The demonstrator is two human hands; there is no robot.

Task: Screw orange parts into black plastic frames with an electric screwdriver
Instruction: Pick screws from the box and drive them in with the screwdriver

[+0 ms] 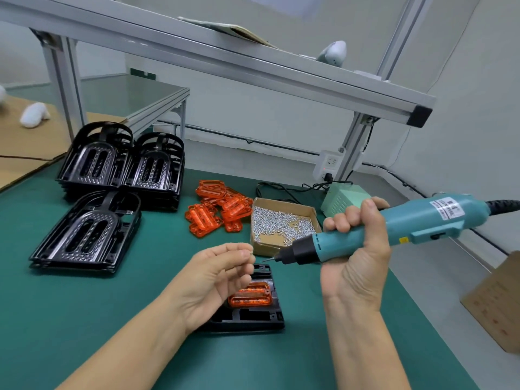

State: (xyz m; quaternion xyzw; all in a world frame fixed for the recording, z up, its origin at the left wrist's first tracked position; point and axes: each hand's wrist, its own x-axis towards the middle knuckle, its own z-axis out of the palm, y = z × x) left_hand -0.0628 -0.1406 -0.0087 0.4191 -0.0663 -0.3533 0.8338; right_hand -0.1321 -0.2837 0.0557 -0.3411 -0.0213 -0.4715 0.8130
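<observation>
A black plastic frame (253,319) lies on the green mat in front of me, with an orange part (250,296) seated in it. My left hand (216,277) hovers above the frame and pinches a small screw (251,251) between thumb and fingertips. My right hand (357,249) grips the teal electric screwdriver (394,229), held nearly level, its bit tip (267,259) pointing left and close to the screw. The left hand hides part of the frame.
Stacks of black frames (92,220) (123,164) stand at the left. A pile of loose orange parts (219,209) and a cardboard box of screws (281,223) lie behind the work spot. A green power supply (343,198), a wall socket and a cardboard box (498,305) sit to the right.
</observation>
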